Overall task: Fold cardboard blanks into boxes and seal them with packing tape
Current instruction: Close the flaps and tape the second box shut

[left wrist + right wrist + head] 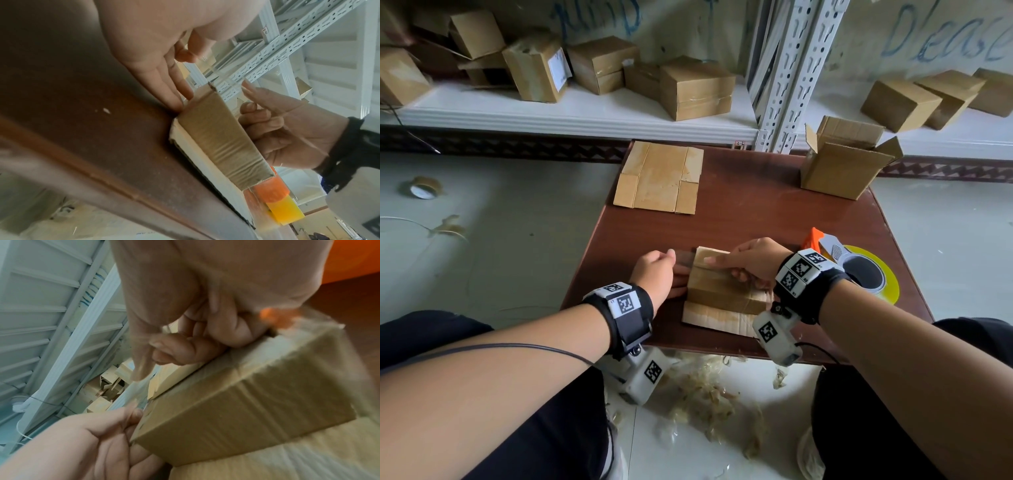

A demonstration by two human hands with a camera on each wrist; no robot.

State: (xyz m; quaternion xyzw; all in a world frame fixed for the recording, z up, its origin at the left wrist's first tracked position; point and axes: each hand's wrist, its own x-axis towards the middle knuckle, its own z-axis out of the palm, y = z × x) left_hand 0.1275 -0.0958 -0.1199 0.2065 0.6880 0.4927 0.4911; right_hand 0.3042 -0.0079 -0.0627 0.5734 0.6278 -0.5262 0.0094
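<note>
A small brown cardboard box (719,291) (216,133) (246,402) stands at the front of the brown table (756,212), with one flap lying flat toward me. My left hand (674,263) (127,418) is at the box's left side. Its thumb and fingers pinch a strip of clear tape (683,258) (222,69) that runs off the box top. My right hand (726,265) (257,104) (156,356) rests on the box top, index finger stretched out along the tape, other fingers curled. A tape dispenser (859,267) with an orange and yellow body lies just behind my right wrist.
A flat cardboard blank (661,178) lies at the table's far left. An open box (842,161) stands at the far right. Finished boxes (688,89) fill the low white shelf behind. A tape roll (422,187) and tape scraps (705,394) lie on the floor.
</note>
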